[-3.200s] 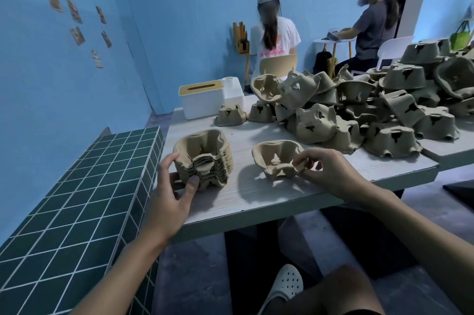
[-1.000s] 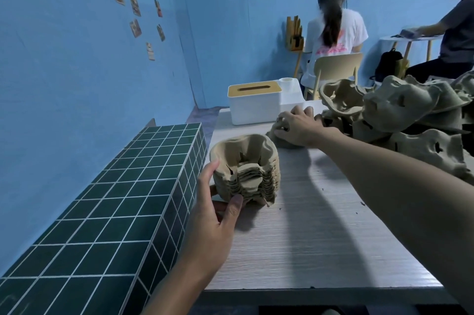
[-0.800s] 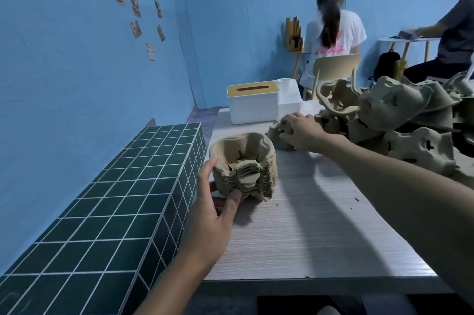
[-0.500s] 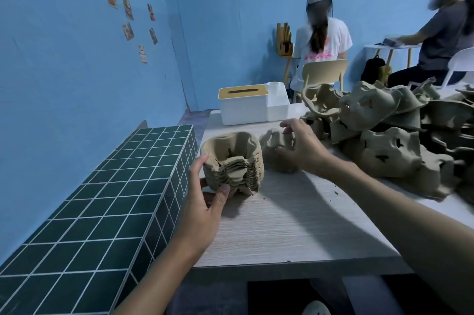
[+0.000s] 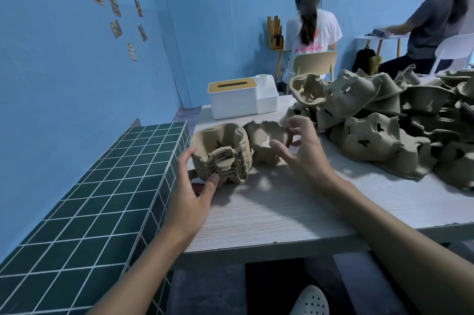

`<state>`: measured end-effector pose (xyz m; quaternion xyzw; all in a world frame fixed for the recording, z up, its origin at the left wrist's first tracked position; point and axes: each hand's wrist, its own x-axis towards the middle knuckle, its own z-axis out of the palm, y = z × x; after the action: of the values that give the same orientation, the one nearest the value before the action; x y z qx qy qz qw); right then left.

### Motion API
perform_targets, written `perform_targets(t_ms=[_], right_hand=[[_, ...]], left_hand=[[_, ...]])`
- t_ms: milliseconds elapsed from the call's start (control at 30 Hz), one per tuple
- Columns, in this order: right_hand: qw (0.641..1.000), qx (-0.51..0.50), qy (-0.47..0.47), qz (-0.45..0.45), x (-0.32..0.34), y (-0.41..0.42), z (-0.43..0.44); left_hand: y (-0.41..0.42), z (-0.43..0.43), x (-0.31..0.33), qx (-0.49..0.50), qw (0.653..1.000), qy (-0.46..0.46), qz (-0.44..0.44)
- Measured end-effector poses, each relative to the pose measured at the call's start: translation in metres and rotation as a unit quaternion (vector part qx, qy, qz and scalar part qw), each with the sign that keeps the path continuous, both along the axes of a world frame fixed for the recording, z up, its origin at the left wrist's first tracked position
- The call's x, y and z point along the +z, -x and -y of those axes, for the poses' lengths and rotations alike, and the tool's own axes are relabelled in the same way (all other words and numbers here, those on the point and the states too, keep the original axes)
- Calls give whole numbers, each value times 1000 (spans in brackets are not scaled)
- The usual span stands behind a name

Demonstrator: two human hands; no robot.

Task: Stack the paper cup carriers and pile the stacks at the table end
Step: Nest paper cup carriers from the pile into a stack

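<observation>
A stack of nested brown pulp cup carriers (image 5: 221, 153) stands near the table's left edge. My left hand (image 5: 191, 194) grips it low down, thumb on the front and fingers round the left side. Just right of the stack, a single cup carrier (image 5: 261, 141) sits open side up. My right hand (image 5: 304, 151) holds its right rim, thumb in front and blurred fingers behind. A big heap of loose carriers (image 5: 379, 130) covers the right half of the table.
A white tissue box with a wooden lid (image 5: 238, 99) stands at the far end of the wooden table (image 5: 269, 214). A green tiled ledge (image 5: 102, 194) runs along the table's left side. Two people sit at the back with chairs.
My right hand has drawn a single carrier out of the heap and brought it beside the stack, turned open side up. My left hand has stayed on the stack.
</observation>
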<state>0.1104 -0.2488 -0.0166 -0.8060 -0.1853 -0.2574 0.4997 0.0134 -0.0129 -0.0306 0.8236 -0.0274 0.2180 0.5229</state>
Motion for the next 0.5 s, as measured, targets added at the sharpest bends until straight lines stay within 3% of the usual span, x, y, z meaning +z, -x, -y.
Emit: perform_targets(t_ms=[100,267,500], right_hand=[[995,22,-38,-89,1,-2,2],[993,41,-43,-102,1,-1,4],[995,-28,-86,42,41,17,2]], left_hand=[[0,1,0,-4,1000,3,0],[-1,0,0,-10,1000,9,6],[2,3,1,-61,998,15,-6]])
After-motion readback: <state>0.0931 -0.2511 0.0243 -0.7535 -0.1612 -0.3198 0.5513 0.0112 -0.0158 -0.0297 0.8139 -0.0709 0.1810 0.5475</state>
